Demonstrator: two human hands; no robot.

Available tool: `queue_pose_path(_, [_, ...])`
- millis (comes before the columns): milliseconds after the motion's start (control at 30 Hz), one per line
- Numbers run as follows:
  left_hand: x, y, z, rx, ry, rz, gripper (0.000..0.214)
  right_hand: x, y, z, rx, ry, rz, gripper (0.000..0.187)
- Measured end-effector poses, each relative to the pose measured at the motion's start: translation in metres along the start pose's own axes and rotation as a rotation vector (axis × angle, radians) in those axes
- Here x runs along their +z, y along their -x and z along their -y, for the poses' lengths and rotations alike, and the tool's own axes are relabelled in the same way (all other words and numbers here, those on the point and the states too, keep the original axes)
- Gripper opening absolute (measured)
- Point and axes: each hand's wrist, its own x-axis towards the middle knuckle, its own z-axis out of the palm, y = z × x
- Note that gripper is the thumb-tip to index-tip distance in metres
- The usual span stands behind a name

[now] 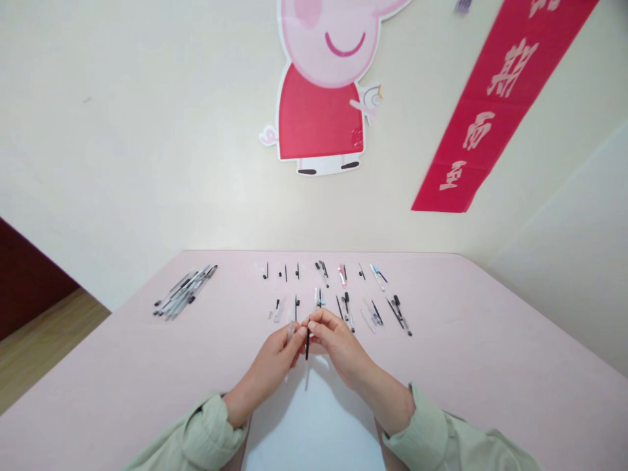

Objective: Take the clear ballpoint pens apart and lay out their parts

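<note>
My left hand and my right hand meet over the near middle of the table, both closed. Between their fingertips is a black pen refill, its paler end pointing down toward me. The right thumb and fingers pinch its upper end. Left fingers press close beside the refill and also hold a clear plastic piece that looks like a pen barrel; the fingers partly hide it. Just beyond the hands lie pen parts, among them a black refill with a cap and a pink-marked pen set.
White paper lies under my hands on the pink table. A pile of pens rests at the far left. Pen parts lie in two rows, including a blue-and-white set and black parts. The wall stands behind the table.
</note>
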Motion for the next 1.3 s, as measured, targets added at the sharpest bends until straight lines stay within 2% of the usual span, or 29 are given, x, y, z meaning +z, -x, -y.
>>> queue_pose_path(100, [-0.003, -0.001, -0.003, -0.063, 0.103, -0.120, 0.033, 0.001, 0.001, 0.000, -0.011, 0.061, -0.019, 0.018])
queue_pose_path(167, [-0.005, -0.001, -0.006, -0.094, 0.176, -0.143, 0.028, 0.003, 0.002, 0.000, -0.001, 0.079, 0.011, 0.018])
queue_pose_path(233, [-0.006, 0.000, -0.010, -0.101, 0.195, -0.136, 0.026, 0.004, 0.002, -0.001, -0.025, 0.122, 0.044, 0.018])
queue_pose_path(367, [-0.008, 0.001, -0.015, -0.072, 0.087, -0.146, 0.022, 0.004, 0.002, 0.000, -0.109, 0.240, 0.041, 0.014])
queue_pose_path(733, [-0.013, 0.000, -0.016, 0.011, -0.029, -0.145, 0.020, 0.001, 0.003, 0.004, -0.121, 0.353, 0.027, 0.008])
queue_pose_path(900, [-0.014, 0.001, -0.020, 0.045, -0.105, -0.146, 0.019, -0.002, 0.004, 0.008, -0.208, 0.507, 0.019, 0.008])
queue_pose_path(1067, [-0.015, 0.001, -0.016, 0.077, -0.132, -0.114, 0.014, -0.004, 0.006, 0.019, -0.283, 0.693, 0.051, 0.010])
queue_pose_path(1300, [-0.015, 0.001, -0.012, 0.110, -0.140, -0.106, 0.011, -0.003, 0.009, 0.023, -0.333, 0.812, 0.057, 0.011])
